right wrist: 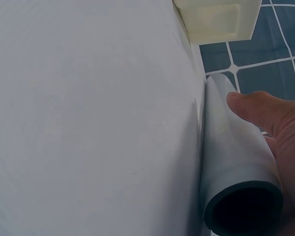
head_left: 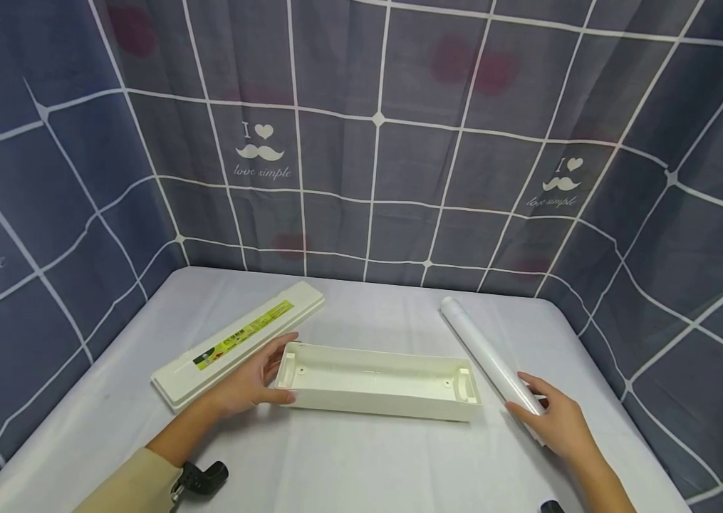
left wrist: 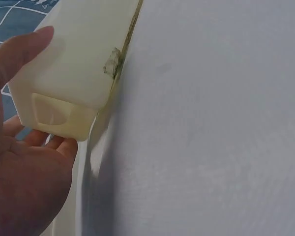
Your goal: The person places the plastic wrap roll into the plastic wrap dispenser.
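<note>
White cloth (head_left: pixel 361 463) lies under one box (head_left: pixel 380 404), one lid (head_left: pixel 238 345), one roll (head_left: pixel 486 350). My left hand (head_left: pixel 247 387) grips the box's left end; my right hand (head_left: pixel 558 422) curls round the roll's near end, right of the box.

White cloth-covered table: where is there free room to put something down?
The table is bare in front of the open cream plastic box, and behind it, between the long cream green-labelled lid and the shiny white cylindrical roll. Crowded: the box's left end, where the left hand and the lid are close.
</note>
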A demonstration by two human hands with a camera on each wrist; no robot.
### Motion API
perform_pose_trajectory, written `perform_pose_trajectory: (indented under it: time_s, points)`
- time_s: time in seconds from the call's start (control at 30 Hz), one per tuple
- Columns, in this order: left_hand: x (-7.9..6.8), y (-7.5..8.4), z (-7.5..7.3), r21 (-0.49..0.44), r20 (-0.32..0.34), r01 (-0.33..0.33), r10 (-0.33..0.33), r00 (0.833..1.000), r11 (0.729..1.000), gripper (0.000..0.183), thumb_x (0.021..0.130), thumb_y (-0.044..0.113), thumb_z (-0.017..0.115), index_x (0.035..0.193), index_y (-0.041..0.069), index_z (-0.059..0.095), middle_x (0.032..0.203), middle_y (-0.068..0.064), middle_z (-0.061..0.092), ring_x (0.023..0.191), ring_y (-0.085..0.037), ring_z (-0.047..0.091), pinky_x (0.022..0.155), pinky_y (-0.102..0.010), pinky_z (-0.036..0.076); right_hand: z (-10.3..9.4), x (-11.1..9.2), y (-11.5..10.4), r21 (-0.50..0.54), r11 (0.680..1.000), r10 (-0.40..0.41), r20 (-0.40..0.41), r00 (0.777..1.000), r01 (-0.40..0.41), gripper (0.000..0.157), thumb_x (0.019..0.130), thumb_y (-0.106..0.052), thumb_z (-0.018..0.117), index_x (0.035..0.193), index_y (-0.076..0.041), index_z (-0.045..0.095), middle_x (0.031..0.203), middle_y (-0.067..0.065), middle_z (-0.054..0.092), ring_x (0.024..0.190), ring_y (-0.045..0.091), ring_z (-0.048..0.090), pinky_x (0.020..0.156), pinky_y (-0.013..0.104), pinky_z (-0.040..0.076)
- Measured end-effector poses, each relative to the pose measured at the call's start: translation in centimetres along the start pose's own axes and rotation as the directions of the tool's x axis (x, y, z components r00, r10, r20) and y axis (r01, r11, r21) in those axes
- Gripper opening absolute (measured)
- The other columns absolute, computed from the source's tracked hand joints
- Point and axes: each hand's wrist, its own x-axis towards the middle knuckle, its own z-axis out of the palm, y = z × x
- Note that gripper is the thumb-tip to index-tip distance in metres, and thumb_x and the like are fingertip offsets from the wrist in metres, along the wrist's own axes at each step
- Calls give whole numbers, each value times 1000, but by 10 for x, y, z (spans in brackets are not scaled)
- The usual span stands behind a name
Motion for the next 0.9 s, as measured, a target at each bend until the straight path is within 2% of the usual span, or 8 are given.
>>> perform_pose_trajectory:
  time_s: [0.17, 0.3, 0.47, 0.67, 0.73, 0.83, 0.9]
  points:
    - [1, 4, 0, 22, -6, 19, -19, 1000, 1000, 117, 88, -10, 93, 177, -16, 17, 181, -45, 26, 167, -68, 29, 119, 3, 33, -3, 0, 3, 20, 1000, 17, 11, 1000, -18, 79, 104, -34, 90, 167, 2, 56, 151, 38, 70, 117, 41, 78, 77, 38, 67]
    - [3, -1, -2, 2, -3, 23, -23, 1000, 1000, 116, 88, -11, 92, 176, -19, 18, 178, -46, 30, 167, -65, 31, 119, 2, 35, -3, 1, 4, 35, 999, 26, 20, 999, -27, 80, 105, -34, 89, 168, 1, 56, 152, 37, 70, 117, 40, 78, 77, 36, 66]
    - [3, -8, -5, -6, 3, 24, -24, 1000, 1000, 113, 88, -12, 92, 174, -20, 20, 177, -47, 32, 166, -57, 38, 120, 0, 38, -4, 2, 3, 51, 998, 34, 33, 999, -35, 83, 104, -37, 90, 169, 0, 55, 152, 37, 70, 118, 40, 78, 78, 37, 66]
    - [3, -8, -6, -17, 12, 34, -34, 999, 999, 110, 88, -12, 92, 173, -21, 23, 175, -46, 37, 166, -54, 41, 120, -1, 39, -4, 3, 2, 57, 998, 32, 31, 999, -34, 81, 103, -34, 91, 167, 1, 58, 149, 36, 73, 113, 34, 79, 76, 32, 64]
    - [3, -8, -6, -21, 12, 36, -35, 999, 999, 109, 88, -11, 92, 173, -20, 23, 175, -45, 37, 166, -43, 46, 120, -1, 40, -4, 4, 3, 47, 999, 24, 31, 999, -26, 80, 102, -33, 92, 166, 2, 58, 148, 37, 73, 110, 32, 79, 74, 31, 63]
    - [3, -9, -7, -36, 17, 34, -33, 999, 999, 110, 88, -12, 92, 174, -20, 22, 175, -46, 37, 158, -14, 55, 120, -2, 41, -5, 5, 4, 33, 999, 15, 35, 999, -16, 79, 102, -32, 92, 165, 3, 59, 146, 36, 74, 108, 28, 78, 72, 30, 62]
    - [3, -9, -8, -49, 21, 33, -32, 999, 998, 111, 88, -12, 92, 174, -20, 21, 175, -47, 36, 148, 3, 56, 120, -2, 42, -5, 6, 3, 29, 1000, 9, 39, 999, -10, 79, 103, -32, 92, 165, 3, 59, 145, 36, 75, 106, 27, 77, 72, 30, 62]
